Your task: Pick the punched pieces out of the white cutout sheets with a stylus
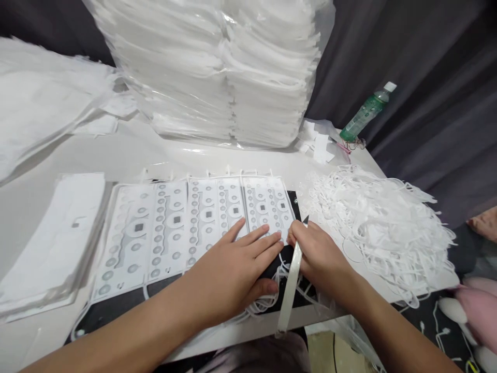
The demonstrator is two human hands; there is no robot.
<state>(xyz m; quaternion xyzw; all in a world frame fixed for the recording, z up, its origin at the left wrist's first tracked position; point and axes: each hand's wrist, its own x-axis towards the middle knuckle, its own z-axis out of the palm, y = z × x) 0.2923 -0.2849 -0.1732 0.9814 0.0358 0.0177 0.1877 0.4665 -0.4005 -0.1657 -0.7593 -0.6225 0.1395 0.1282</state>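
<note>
Printed white panels (pixel 176 238) with grey circles and small dark squares lie in a row on a black board (pixel 120 308). White cord (pixel 146 248) runs along their edges and between them. My left hand (pixel 244 259) lies flat on the lower right panels, fingers spread, holding nothing. Just right of it, my right hand (pixel 320 254) is closed around what looks like a utility knife (pixel 291 290) with a long cream handle. Its dark tip shows above my fingers, near the right edge of the last panel. Loose cord (pixel 264 305) is bunched below my left hand.
A heap of white cord pieces (pixel 380 223) covers the right side of the table. Behind stands a tall plastic-wrapped stack (pixel 217 77). White sheets (pixel 54 233) are piled at left, near a large white bundle (pixel 42 93). A green bottle (pixel 365 116) leans by the curtain.
</note>
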